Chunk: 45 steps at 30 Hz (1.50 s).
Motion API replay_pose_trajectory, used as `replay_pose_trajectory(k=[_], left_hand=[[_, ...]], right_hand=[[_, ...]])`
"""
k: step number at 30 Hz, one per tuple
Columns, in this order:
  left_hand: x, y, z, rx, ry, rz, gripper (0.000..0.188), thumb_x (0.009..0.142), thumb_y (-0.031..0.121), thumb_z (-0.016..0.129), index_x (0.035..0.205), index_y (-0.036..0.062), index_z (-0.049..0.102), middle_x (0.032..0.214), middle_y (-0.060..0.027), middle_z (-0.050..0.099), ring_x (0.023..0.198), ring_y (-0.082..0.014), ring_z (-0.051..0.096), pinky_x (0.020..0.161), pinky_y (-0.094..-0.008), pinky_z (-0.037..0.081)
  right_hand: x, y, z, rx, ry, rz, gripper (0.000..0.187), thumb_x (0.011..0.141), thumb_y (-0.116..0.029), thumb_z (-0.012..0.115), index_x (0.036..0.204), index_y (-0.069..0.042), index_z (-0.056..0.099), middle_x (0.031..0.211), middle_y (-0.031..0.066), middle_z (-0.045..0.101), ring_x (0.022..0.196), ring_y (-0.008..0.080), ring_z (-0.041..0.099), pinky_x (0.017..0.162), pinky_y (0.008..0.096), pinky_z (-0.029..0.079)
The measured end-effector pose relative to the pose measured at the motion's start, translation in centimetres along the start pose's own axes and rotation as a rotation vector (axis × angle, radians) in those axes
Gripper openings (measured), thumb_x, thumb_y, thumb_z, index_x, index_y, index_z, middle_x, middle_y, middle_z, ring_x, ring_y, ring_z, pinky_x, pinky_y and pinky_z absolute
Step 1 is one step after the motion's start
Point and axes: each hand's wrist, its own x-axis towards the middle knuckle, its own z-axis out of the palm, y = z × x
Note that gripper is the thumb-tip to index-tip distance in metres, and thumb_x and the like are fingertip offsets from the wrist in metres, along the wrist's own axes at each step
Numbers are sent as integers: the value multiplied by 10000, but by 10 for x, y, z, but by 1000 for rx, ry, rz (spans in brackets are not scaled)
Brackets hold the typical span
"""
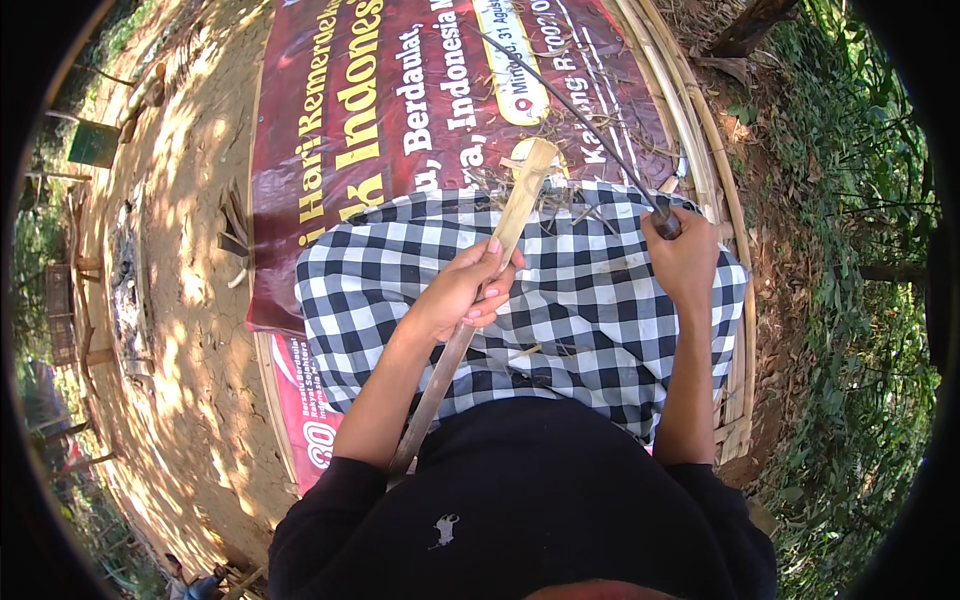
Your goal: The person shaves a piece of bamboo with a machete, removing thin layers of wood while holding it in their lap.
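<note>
My left hand [462, 292] is closed round the middle of a long flat strip of bamboo or wood [526, 188]. The strip slants from my left elbow up past my lap; its upper end is pale and bare, the lower part greyer and darker. In my right hand [684, 252] is the handle of a long, slim, dark tool [575, 112], which reaches up and to the left. It looks like a blade seen edge-on, but I cannot tell for sure. The tool and the strip are apart. A black-and-white checked cloth [580, 290] covers my lap under both hands.
A maroon printed banner [300, 140] lies on a bamboo platform [700, 110] in front of me, with shavings [560, 165] scattered near my lap. Wood pieces [234, 225] sit by its left edge. Bare earth [180, 330] is at the left, green plants [860, 330] at the right.
</note>
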Motion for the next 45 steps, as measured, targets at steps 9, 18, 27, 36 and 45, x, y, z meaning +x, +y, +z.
replay_pose_trajectory(k=[9,18,27,36,45], left_hand=[[13,12,24,219,-61,29,424,1115,402,253,1233,47,452,690,18,392,417,-17,279,350,-179,253],[24,-11,58,1073,-163,237,382,1110,370,283,1066,53,492,654,-87,504,439,-214,483,463,-385,433],[-10,21,124,1878,-421,413,338,856,209,560,559,61,630,500,-113,569,531,-316,628,586,-433,460],[45,30,85,2157,-472,811,326,697,314,563,468,89,622,465,-78,531,601,-239,531,834,-371,392],[61,9,22,2024,-670,756,229,631,256,618,683,39,669,735,-90,640,819,-243,598,1047,-412,396]], right_hand=[[-16,8,0,211,-8,33,471,869,-335,773,658,49,602,507,24,459,502,122,360,494,351,285],[-17,59,-44,255,203,171,461,886,-314,776,645,20,567,566,-34,456,580,69,357,520,300,265],[-31,86,-50,282,258,231,519,889,-370,775,603,-26,512,555,-48,412,551,72,320,518,305,231],[-39,63,-37,296,153,191,454,885,-314,778,649,15,572,553,-46,433,543,64,324,499,306,240],[-44,36,-27,205,37,129,495,888,-324,778,618,17,542,518,-34,383,532,79,282,491,330,199]])
